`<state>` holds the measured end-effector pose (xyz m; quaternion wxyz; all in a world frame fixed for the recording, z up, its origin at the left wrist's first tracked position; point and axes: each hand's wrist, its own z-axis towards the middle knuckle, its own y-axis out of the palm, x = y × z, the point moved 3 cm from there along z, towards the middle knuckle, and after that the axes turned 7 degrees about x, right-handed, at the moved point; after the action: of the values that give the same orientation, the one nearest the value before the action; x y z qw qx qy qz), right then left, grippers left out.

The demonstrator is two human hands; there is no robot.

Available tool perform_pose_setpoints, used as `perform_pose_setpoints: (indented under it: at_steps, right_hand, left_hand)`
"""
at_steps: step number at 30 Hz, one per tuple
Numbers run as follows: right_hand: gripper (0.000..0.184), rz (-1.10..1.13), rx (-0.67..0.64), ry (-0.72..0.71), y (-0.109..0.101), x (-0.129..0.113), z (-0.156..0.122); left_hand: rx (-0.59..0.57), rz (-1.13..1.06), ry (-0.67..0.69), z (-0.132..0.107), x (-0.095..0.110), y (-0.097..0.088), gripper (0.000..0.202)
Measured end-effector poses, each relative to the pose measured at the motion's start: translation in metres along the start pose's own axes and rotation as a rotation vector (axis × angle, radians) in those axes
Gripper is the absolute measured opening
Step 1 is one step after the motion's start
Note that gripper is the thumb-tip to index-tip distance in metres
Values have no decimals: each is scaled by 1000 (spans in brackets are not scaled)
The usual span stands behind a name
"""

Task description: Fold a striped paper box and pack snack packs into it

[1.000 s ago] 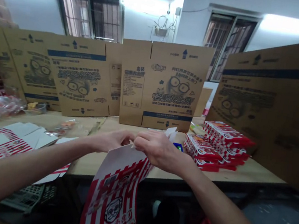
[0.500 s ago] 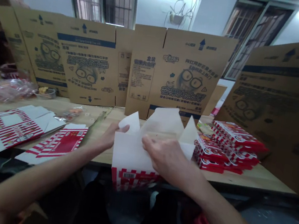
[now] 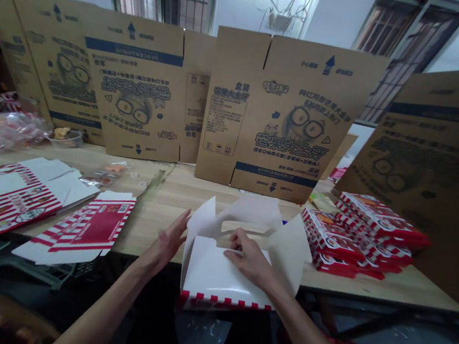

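Observation:
A red-and-white striped carton point(image 3: 227, 277) stands in front of me at the table's front edge, its white inner flaps up. Its far flap point(image 3: 249, 212) has a long handle slot. My right hand point(image 3: 247, 257) is closed on the upper edge of the near white flap, fingers curled and thumb on the flap's face. To the left of the carton, my left hand point(image 3: 169, 240) is open, fingers stretched and slightly blurred, beside the left side flap point(image 3: 202, 222). Whether it touches that flap I cannot tell.
Flat striped cartons point(image 3: 91, 226) and an unfolded white-and-red blank point(image 3: 17, 193) lie at left. Stacked small red boxes point(image 3: 357, 235) stand at right. Large cardboard sheets point(image 3: 288, 117) wall off the back. Plastic packets point(image 3: 0, 131) and a clear tub point(image 3: 66, 137) sit at far left.
The carton has tipped back, and its near flap now slopes inward. My left hand has let go of the left flap and opened. My right hand has moved lower in view.

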<state>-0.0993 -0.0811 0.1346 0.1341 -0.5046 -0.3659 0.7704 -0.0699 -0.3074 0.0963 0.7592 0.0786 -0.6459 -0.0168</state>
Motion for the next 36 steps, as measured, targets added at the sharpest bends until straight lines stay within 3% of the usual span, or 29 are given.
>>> perform_pose_setpoints:
  at_steps: [6, 9, 15, 18, 20, 21, 22, 24, 25, 26, 28, 30, 33, 36]
  right_hand:
    - [25, 80, -6, 70, -7, -3, -2]
    - [24, 97, 26, 77, -7, -5, -9]
    - [15, -85, 20, -35, 5, -9, -14]
    - [12, -170, 43, -230, -1, -19, -29]
    - [16, -187, 188, -417, -19, -22, -49]
    - [20, -183, 329, -454, -32, -18, -60]
    - [27, -169, 517, -426, -47, -9, -70]
    - [46, -98, 852, -214, -71, 20, -82]
    - [56, -34, 895, -93, -77, 37, -81]
    - [66, 44, 852, 17, -78, 53, -74]
    - [84, 193, 552, 155, -64, 78, -51]
    - [102, 274, 298, 219, -43, 88, -28]
    - [121, 224, 213, 252, -23, 83, -11]
    - [116, 55, 233, 286, -18, 73, -14]
  left_hand:
    - [-120, 214, -46, 26, 0, 36, 78]
    - [-63, 508, 25, 33, 10, 43, 81]
    - [-34, 902, 55, 35, 19, 44, 80]
    - [-71, 976, 75, 32, 19, 49, 88]
    - [-79, 967, 98, 32, 17, 49, 88]
    - [-72, 952, 108, 32, 16, 47, 86]
    - [-66, 935, 112, 33, 15, 46, 84]
    - [-58, 904, 102, 36, 14, 43, 82]
    - [-56, 895, 93, 37, 13, 42, 82]
    - [-56, 890, 88, 38, 13, 43, 82]
    - [-64, 888, 83, 39, 15, 46, 81]
    - [-68, 903, 72, 39, 16, 50, 80]
    - [-76, 917, 54, 38, 18, 53, 81]
    - [-84, 910, 52, 38, 17, 52, 82]
